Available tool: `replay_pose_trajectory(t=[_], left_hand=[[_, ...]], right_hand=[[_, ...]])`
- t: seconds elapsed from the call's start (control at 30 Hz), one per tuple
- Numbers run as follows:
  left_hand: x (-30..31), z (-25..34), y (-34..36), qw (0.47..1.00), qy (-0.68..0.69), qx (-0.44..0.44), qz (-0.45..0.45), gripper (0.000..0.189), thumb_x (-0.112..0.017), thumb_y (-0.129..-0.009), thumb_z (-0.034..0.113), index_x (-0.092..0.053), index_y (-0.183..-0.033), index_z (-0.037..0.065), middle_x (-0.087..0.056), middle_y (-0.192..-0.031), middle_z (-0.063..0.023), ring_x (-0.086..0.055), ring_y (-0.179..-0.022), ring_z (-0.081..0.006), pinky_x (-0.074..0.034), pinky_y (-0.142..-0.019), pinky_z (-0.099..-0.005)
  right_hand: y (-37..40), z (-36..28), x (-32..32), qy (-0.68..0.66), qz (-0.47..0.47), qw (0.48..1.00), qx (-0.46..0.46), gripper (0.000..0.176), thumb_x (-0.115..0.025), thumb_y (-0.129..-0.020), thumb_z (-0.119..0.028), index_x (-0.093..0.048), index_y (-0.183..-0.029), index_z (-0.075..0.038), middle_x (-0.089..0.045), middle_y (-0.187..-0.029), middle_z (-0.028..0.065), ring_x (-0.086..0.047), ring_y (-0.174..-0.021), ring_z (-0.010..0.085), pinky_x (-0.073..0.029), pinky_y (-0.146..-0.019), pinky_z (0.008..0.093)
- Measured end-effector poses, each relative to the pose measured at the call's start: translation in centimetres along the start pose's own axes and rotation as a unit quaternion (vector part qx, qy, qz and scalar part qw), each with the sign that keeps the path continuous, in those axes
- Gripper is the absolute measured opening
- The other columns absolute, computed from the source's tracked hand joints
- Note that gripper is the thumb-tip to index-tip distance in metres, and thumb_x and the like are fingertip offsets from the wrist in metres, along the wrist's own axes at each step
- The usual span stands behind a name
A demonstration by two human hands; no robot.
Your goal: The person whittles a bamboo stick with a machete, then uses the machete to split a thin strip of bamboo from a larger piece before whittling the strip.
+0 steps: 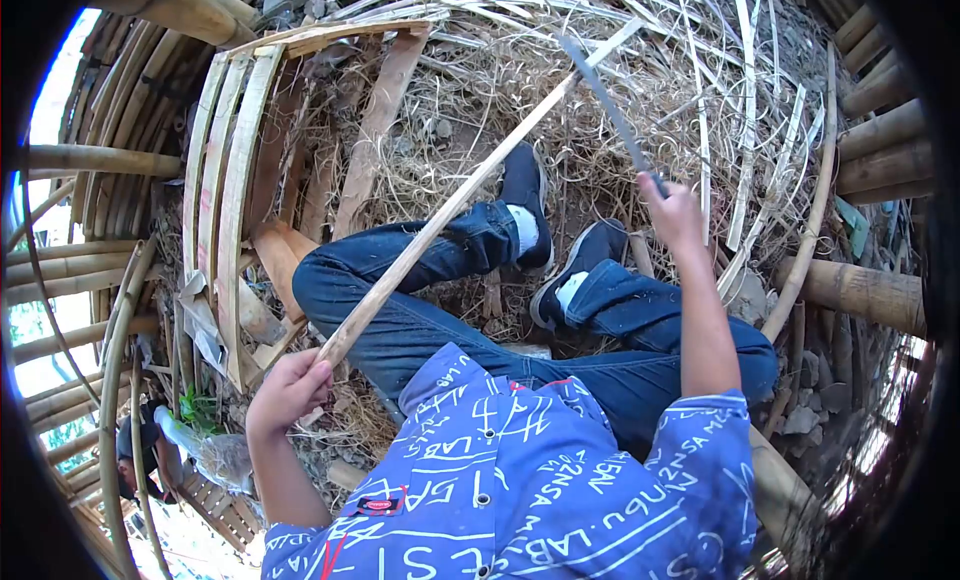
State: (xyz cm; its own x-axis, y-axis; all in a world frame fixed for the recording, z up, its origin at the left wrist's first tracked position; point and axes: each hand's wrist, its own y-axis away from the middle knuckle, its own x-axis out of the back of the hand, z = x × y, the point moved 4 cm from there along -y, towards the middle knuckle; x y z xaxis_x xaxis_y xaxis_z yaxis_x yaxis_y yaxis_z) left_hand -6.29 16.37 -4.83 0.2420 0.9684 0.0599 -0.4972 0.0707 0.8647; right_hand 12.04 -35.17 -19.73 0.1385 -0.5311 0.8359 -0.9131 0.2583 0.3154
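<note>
A long pale wooden strip (pixel 455 202) runs diagonally across my legs, from lower left to upper right. My left hand (pixel 290 388) is closed round its lower end. In my right hand (pixel 672 212) is the dark handle of a long knife (pixel 612 108), its blade pointing up and to the left. Near its tip the blade lies close to the far end of the strip; whether they touch I cannot tell. Curly shavings (pixel 600 170) cover the ground beneath both.
A slatted wooden crate (pixel 238 170) stands at the left, with boards beside it. Long thin strips (pixel 745 110) lie at the upper right. Bamboo poles (pixel 860 295) line both sides. Part of another person (pixel 150 450) shows at the lower left.
</note>
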Motion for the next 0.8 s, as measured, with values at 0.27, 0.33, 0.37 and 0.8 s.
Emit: replay_pose_trajectory(t=[0.27,0.33,0.37,0.8], left_hand=[[-3.1,0.4,-5.1,0.956,-0.263,-0.094,0.091,0.038,-0.074,-0.082,0.03,-0.065,-0.089,-0.006,-0.056,-0.058,-0.0031,-0.05,-0.053,-0.0109,-0.041,-0.049,-0.0322],[-3.8,0.1,-5.8,0.941,-0.311,-0.081,0.105,0.038,-0.074,-0.082,0.029,-0.064,-0.087,-0.007,-0.057,-0.058,-0.0071,-0.051,-0.054,-0.0126,-0.043,-0.052,-0.0342],[-4.2,-0.1,-6.1,0.936,-0.323,-0.072,0.115,0.038,-0.074,-0.082,0.029,-0.063,-0.087,-0.007,-0.057,-0.06,-0.0127,-0.052,-0.057,-0.014,-0.044,-0.055,-0.0356],[-8.3,-1.3,-7.8,0.955,-0.252,-0.145,0.053,0.029,-0.062,-0.092,0.022,-0.056,-0.082,-0.004,-0.049,-0.061,-0.0078,-0.042,-0.06,-0.0134,-0.039,-0.054,-0.037]], right_hand=[[9.3,-8.7,-6.0,-0.082,-0.144,0.977,0.131,0.064,-0.057,-0.083,-0.066,-0.073,-0.082,-0.005,-0.067,-0.073,0.0234,-0.067,-0.075,0.0399,-0.052,-0.071,0.0472],[12.2,-10.6,-7.5,-0.111,-0.204,0.965,0.125,0.062,-0.059,-0.082,-0.065,-0.072,-0.079,-0.004,-0.066,-0.07,0.0229,-0.067,-0.074,0.0396,-0.052,-0.069,0.047],[13.6,-11.4,-8.2,-0.151,-0.238,0.952,0.117,0.061,-0.061,-0.082,-0.063,-0.071,-0.078,-0.004,-0.066,-0.069,0.0227,-0.067,-0.073,0.0398,-0.052,-0.068,0.0465],[17.4,-13.2,-9.0,-0.054,-0.204,0.938,0.275,0.067,-0.058,-0.078,-0.072,-0.067,-0.067,-0.006,-0.063,-0.06,0.0192,-0.066,-0.062,0.039,-0.052,-0.06,0.0483]])
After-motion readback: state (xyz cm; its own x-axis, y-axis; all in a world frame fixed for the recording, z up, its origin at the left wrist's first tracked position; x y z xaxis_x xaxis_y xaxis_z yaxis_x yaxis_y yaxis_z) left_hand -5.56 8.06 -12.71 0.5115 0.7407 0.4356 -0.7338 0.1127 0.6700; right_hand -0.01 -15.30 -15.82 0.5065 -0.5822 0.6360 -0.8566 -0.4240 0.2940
